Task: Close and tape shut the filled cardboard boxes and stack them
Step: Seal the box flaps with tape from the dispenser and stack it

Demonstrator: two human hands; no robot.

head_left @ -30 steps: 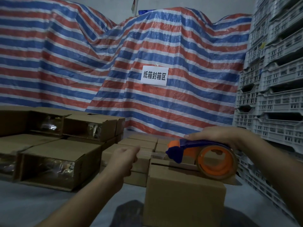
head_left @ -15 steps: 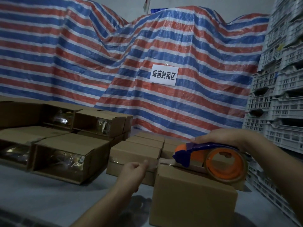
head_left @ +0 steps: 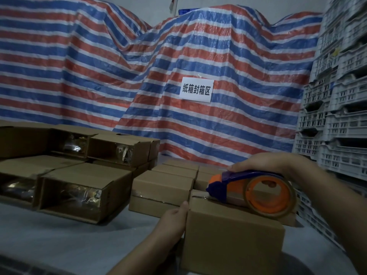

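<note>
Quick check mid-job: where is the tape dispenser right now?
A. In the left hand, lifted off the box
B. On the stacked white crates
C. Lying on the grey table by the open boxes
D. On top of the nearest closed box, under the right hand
D: the right hand grips the tape dispenser on top of the nearest box, while the left hand rests against that box's side.

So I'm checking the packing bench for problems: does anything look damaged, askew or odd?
Nothing stands out. The tape dispenser sits squarely on the closed box under the right hand, and the open boxes lie on their sides, undamaged.
</note>
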